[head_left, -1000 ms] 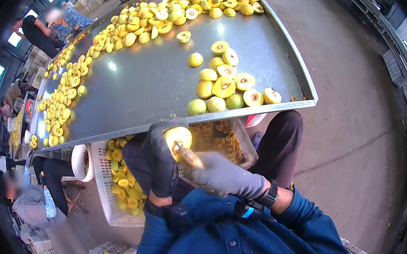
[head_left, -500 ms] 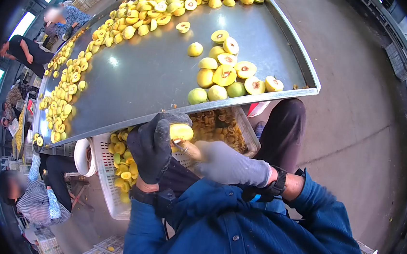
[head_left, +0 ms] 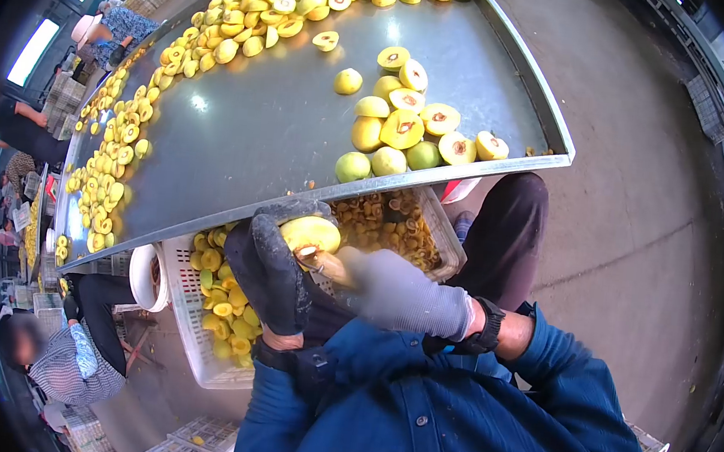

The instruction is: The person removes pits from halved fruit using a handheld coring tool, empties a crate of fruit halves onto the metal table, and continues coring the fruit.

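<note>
My left hand (head_left: 279, 266), in a dark dusty glove, is closed around a yellow peach half (head_left: 311, 232), its cut face turned toward my right hand. In a grey glove, my right hand (head_left: 404, 292) grips a pitting knife with a pale wooden handle (head_left: 337, 268). The metal end of the knife meets the cut face near the pit cavity; its exact shape is hard to make out. Just above, on the metal table (head_left: 249, 143), lies a group of peach halves (head_left: 403, 129), several with the pit side up.
A long heap of peach halves (head_left: 228, 29) lines the table's far and left sides. Below the near rim stand a white crate of peach halves (head_left: 189, 331) and a crate of brown scraps (head_left: 446, 246). A white bucket (head_left: 149, 281) and a seated person (head_left: 79, 360) are at left.
The peach half has turned in my left hand and shows more of its side. My right hand and knife have shifted only slightly. A person at left has moved an arm.
</note>
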`<state>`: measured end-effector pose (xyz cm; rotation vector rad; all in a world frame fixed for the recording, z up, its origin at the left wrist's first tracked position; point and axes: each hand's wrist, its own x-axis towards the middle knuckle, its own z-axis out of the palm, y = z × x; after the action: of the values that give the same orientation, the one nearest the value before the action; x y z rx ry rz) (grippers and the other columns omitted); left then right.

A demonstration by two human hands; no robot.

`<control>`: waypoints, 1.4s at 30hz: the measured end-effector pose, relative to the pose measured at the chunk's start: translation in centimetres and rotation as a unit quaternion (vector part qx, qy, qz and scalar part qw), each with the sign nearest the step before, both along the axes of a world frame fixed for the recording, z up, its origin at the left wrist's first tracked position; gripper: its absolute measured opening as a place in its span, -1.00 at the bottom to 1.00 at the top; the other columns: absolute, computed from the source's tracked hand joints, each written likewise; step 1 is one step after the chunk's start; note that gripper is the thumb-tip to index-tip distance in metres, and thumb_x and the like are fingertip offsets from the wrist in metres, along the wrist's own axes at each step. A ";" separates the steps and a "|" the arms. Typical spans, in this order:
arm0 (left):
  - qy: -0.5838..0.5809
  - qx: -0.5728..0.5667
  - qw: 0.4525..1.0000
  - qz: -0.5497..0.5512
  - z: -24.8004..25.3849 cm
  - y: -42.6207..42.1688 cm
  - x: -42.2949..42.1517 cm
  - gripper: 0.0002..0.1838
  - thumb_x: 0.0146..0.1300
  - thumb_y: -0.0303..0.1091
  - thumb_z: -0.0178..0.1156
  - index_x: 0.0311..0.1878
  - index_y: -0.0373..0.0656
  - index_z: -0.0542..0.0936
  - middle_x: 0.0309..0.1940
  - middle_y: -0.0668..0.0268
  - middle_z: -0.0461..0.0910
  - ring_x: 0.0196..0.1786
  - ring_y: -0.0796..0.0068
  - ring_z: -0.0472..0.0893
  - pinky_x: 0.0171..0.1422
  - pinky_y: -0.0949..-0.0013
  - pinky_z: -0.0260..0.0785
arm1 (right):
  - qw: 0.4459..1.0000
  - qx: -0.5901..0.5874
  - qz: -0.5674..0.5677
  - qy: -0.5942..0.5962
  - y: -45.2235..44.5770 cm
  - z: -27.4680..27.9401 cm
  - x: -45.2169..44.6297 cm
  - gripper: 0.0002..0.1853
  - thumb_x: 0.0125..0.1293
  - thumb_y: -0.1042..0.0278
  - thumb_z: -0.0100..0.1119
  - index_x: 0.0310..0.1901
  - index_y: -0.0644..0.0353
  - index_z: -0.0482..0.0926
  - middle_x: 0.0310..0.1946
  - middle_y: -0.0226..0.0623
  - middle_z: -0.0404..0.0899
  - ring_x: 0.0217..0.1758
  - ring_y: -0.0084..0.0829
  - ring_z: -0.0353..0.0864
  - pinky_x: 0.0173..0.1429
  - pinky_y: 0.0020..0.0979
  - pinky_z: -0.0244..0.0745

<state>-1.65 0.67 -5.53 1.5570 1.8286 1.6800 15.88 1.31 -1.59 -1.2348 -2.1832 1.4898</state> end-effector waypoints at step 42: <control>-0.771 0.193 0.607 0.000 -9.8 -7.1 -13.9 -0.51 0.35 -0.17 0.20 0.16 -0.37 0.45 0.10 0.04 0.55 0.15 0.16 0.55 0.36 0.18 0.41 | 0.987 0.072 -0.066 -0.128 1.9 -20.8 4.9 -0.66 0.20 0.19 0.20 -0.22 0.37 0.56 -0.45 0.20 0.58 -0.27 0.16 0.63 -0.23 0.00 0.46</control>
<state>-15.51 -6.39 -15.33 -0.2448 0.4595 2.1685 20.79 3.22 -22.43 -1.5604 -2.2658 1.1552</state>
